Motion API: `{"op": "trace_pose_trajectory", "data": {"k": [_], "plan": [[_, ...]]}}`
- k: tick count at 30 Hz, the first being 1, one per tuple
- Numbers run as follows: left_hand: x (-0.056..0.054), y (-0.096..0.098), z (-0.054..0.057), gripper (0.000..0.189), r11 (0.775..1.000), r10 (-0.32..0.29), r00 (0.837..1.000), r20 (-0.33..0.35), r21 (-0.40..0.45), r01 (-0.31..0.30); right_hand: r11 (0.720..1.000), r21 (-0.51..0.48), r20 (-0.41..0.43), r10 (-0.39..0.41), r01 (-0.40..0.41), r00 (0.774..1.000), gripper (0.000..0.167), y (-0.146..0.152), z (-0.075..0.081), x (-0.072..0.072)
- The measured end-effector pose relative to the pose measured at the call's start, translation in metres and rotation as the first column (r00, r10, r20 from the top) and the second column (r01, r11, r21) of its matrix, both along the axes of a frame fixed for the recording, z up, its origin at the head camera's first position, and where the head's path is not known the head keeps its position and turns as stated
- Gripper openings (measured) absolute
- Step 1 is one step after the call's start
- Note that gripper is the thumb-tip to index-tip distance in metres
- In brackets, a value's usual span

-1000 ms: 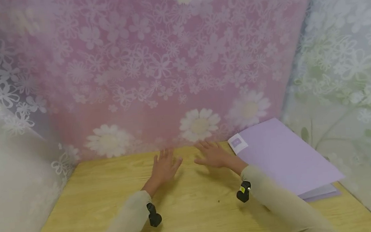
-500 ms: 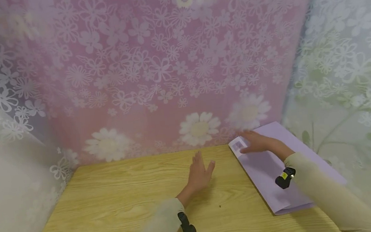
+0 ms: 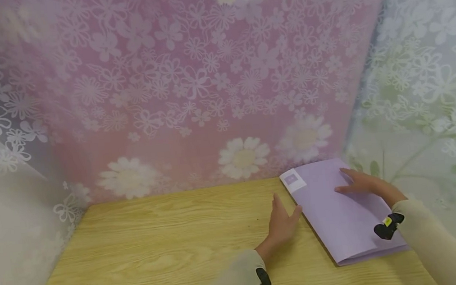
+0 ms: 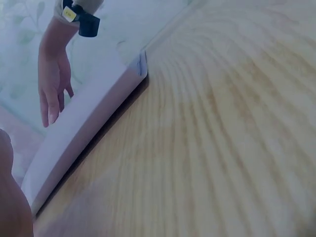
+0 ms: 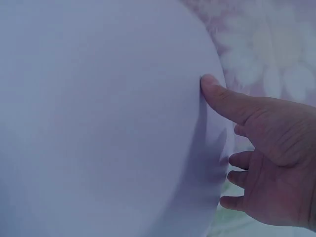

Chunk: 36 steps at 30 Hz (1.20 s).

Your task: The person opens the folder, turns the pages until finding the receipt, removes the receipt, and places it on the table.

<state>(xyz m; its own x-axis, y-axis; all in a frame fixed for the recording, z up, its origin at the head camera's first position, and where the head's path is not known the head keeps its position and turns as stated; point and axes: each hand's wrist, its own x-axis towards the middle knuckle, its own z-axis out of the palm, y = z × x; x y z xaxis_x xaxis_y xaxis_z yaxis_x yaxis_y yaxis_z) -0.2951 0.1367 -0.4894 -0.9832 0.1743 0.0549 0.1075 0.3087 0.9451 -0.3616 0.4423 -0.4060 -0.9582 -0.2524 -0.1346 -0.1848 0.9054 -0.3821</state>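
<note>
A lilac folder (image 3: 331, 210) with a white label (image 3: 293, 179) at its far left corner lies on the wooden table, spine toward the left. My left hand (image 3: 282, 226) is beside the spine, thumb apart from the fingers, thumb tip right at the spine's edge. The left wrist view shows the folder's spine (image 4: 84, 128) running along the tabletop. Over the folder's right part is my right hand (image 3: 359, 183), fingers extended. Seen from the right wrist, the right hand's thumb (image 5: 227, 101) overlaps the cover (image 5: 108, 108) while its other fingertips are right at the cover's edge.
The wooden table (image 3: 152, 248) spreads out to the left of the folder. A pink floral backdrop (image 3: 191, 96) rises behind it, and a pale floral one (image 3: 433, 111) stands along the right side.
Both hands have moved right: the left from mid-table to the folder's spine, the right across the cover to its right side. The folder's lifted cover now lies lower, and its near end has shifted.
</note>
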Motion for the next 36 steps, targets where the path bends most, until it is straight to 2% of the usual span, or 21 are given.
{"op": "trace_pose_trajectory", "data": {"k": [5, 11, 15, 20, 24, 28, 32, 36], "plan": [[0.005, 0.016, -0.004, 0.094, 0.999, -0.032, 0.999, 0.007, -0.025, 0.032, 0.997, 0.027, 0.076, -0.068, 0.066, 0.995, 0.101, 0.026, -0.015, 0.005], [0.007, 0.021, -0.01, 0.092, 0.981, -0.066, 0.998, -0.026, -0.184, 0.06, 0.992, 0.049, 0.195, -0.124, 0.117, 0.973, 0.105, 0.035, -0.028, 0.01], [0.008, 0.023, -0.009, 0.092, 0.961, -0.088, 0.996, -0.031, -0.266, 0.077, 0.991, 0.012, 0.177, -0.136, 0.136, 0.975, 0.104, 0.034, -0.03, 0.014], [0.011, 0.025, -0.008, 0.09, 0.949, -0.118, 0.992, -0.043, -0.298, 0.1, 0.989, -0.04, 0.144, -0.137, 0.144, 0.98, 0.102, 0.035, -0.029, 0.021], [0.011, 0.024, -0.008, 0.092, 0.958, -0.117, 0.991, -0.059, -0.271, 0.097, 0.973, -0.146, 0.195, -0.15, 0.18, 0.969, 0.099, 0.033, -0.022, 0.024], [0.009, 0.017, -0.007, 0.096, 0.98, -0.097, 0.995, -0.025, -0.178, 0.091, 0.954, -0.224, 0.226, -0.148, 0.199, 0.963, 0.097, 0.023, -0.013, 0.023], [0.012, 0.004, -0.002, 0.099, 0.991, -0.098, 0.995, 0.024, -0.086, 0.1, 0.947, -0.258, 0.208, -0.14, 0.192, 0.968, 0.094, 0.01, -0.008, 0.023], [0.019, -0.014, 0.003, 0.099, 0.994, -0.107, 0.993, 0.049, -0.016, 0.108, 0.941, -0.294, 0.184, -0.119, 0.17, 0.976, 0.092, -0.004, -0.008, 0.029]]}}
